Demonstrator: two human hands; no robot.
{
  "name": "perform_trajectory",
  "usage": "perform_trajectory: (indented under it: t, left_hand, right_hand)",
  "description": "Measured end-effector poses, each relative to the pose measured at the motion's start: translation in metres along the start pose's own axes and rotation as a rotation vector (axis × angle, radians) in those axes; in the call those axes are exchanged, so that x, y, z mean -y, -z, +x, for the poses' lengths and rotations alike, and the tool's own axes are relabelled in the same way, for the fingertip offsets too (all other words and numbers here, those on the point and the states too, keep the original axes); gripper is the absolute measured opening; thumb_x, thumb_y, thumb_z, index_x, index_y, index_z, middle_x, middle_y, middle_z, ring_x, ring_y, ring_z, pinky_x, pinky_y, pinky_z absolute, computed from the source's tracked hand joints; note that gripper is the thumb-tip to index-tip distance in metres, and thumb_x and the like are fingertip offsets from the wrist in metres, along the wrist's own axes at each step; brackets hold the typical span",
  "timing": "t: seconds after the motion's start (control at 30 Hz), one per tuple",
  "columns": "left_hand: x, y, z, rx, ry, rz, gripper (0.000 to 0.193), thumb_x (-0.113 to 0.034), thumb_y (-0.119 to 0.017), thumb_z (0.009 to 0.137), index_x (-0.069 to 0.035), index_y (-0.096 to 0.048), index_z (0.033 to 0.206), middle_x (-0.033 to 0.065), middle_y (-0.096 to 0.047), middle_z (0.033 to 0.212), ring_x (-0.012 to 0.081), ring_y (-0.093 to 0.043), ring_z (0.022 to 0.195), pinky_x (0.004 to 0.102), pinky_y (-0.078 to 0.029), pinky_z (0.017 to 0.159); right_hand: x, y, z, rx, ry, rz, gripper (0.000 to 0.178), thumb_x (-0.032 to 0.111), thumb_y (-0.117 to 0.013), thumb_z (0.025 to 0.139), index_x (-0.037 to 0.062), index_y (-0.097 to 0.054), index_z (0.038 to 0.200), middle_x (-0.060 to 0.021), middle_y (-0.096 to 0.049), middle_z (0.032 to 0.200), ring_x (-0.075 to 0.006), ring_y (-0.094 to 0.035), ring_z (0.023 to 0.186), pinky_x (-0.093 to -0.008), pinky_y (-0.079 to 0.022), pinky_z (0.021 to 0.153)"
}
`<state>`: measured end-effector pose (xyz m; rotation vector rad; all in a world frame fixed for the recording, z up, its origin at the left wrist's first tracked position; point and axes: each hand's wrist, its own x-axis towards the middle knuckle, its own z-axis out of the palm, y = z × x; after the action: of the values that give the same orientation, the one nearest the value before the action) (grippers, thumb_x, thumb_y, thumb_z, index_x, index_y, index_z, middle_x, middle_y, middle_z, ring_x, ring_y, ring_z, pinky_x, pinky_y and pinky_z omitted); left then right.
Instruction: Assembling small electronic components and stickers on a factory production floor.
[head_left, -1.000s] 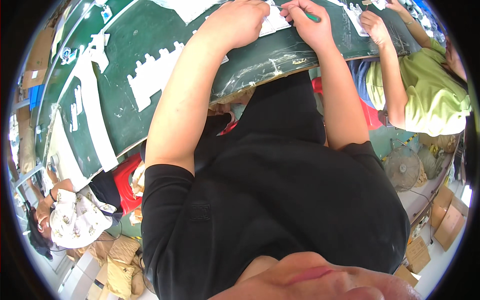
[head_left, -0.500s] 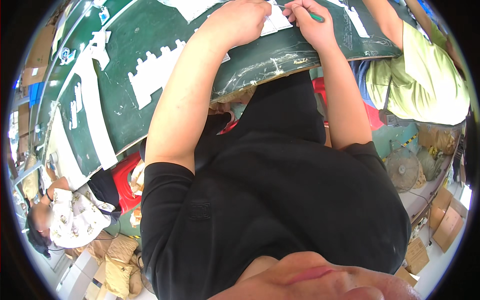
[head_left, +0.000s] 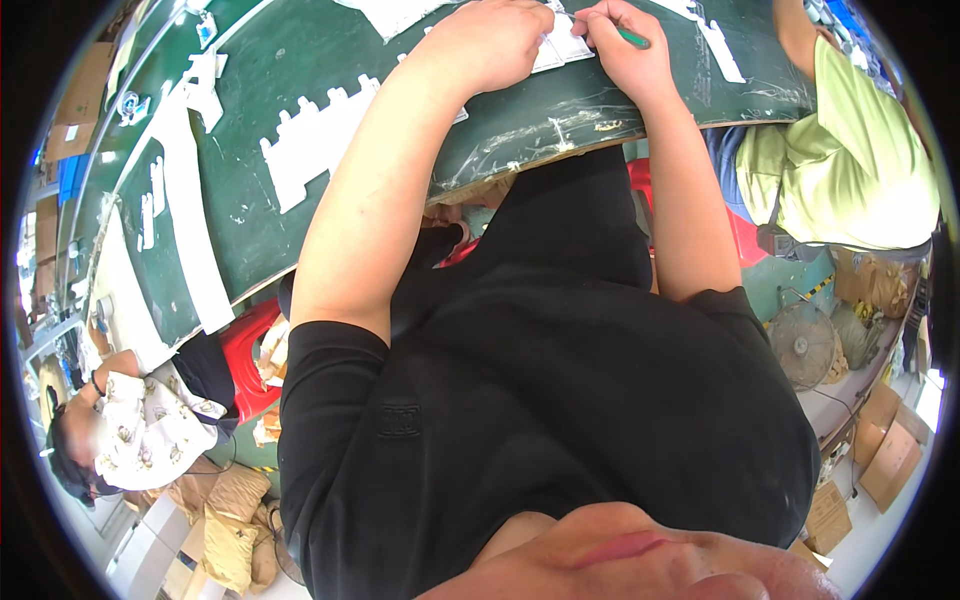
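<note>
At the top of the view my right hand (head_left: 636, 58) is closed around a slim green-handled tool (head_left: 633, 38); the tool's working end is hidden by the fingers. Under and between my hands lies a flat white piece (head_left: 566, 48) with thin lines across it, on the dark green table. My left hand (head_left: 497, 45) rests at its left side, fingers curled together over its edge. What those fingertips pinch, if anything, is out of sight.
White notched sheets (head_left: 318, 135) lie left of my left forearm, and a long white strip (head_left: 190, 220) is farther left. A narrow white piece (head_left: 722, 52) lies to the right. People sit at both sides: a green shirt (head_left: 850, 160), a patterned shirt (head_left: 150, 430).
Both hands stay at the white piece with small finger movements. The view has shifted slightly. The person on the right has drawn an arm back, away from my right hand.
</note>
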<state>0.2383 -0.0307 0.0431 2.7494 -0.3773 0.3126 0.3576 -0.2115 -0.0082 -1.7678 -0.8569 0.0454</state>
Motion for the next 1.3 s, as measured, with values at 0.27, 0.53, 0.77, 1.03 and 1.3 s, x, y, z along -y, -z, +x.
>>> perform_trajectory:
  t: [0.27, 0.53, 0.77, 1.03, 1.3]
  left_hand:
    - [-0.002, 0.004, 0.0, 0.026, 0.023, -0.051, 0.017, -0.003, -0.055, 0.085, 0.002, -0.065, 0.098, 0.0233, -0.069, 0.108, 0.041, -0.062, 0.111, 0.0471, -0.051, 0.097]
    - [-0.002, 0.004, -0.001, 0.003, -0.043, -0.049, 0.02, -0.001, -0.054, 0.084, 0.002, -0.067, 0.099, 0.0241, -0.069, 0.108, 0.0416, -0.063, 0.111, 0.0464, -0.051, 0.099]
    - [-0.01, 0.012, 0.001, 0.022, -0.001, -0.065, 0.02, 0.0, -0.054, 0.085, 0.003, -0.068, 0.1, 0.024, -0.067, 0.114, 0.0422, -0.063, 0.112, 0.0456, -0.051, 0.099]
    - [-0.009, 0.009, -0.003, 0.088, 0.151, -0.09, 0.027, -0.004, -0.056, 0.09, -0.004, -0.072, 0.112, 0.0169, -0.059, 0.135, 0.0343, -0.059, 0.124, 0.0424, -0.05, 0.103]
    - [0.006, -0.002, -0.007, 0.087, 0.089, 0.009, 0.037, -0.005, -0.059, 0.092, -0.01, -0.072, 0.126, 0.0141, -0.053, 0.151, 0.0337, -0.059, 0.13, 0.0416, -0.047, 0.11]
  right_hand:
    - [0.005, -0.002, 0.021, 0.049, -0.084, -0.047, 0.027, 0.012, -0.053, 0.093, 0.002, -0.064, 0.071, -0.0048, -0.063, 0.064, -0.0132, -0.06, 0.06, -0.0293, -0.045, 0.055]
    - [-0.01, -0.002, 0.017, -0.023, -0.033, 0.094, 0.024, 0.009, -0.052, 0.092, 0.002, -0.066, 0.074, -0.0057, -0.065, 0.066, -0.0128, -0.058, 0.056, -0.0281, -0.044, 0.051]
    - [-0.014, 0.008, 0.021, 0.127, -0.156, 0.491, 0.018, 0.005, -0.052, 0.089, -0.0022, -0.069, 0.088, -0.0103, -0.07, 0.076, -0.0133, -0.063, 0.06, -0.025, -0.051, 0.054]
    - [-0.016, 0.004, 0.023, 0.189, -0.153, 0.453, 0.015, 0.0, -0.055, 0.089, -0.0022, -0.07, 0.089, -0.0091, -0.071, 0.076, -0.0121, -0.064, 0.061, -0.025, -0.052, 0.055]
    - [-0.017, 0.008, 0.023, 0.244, -0.093, 0.358, 0.021, 0.003, -0.054, 0.092, -0.0031, -0.074, 0.097, -0.0087, -0.075, 0.088, -0.009, -0.063, 0.071, -0.0232, -0.05, 0.061]
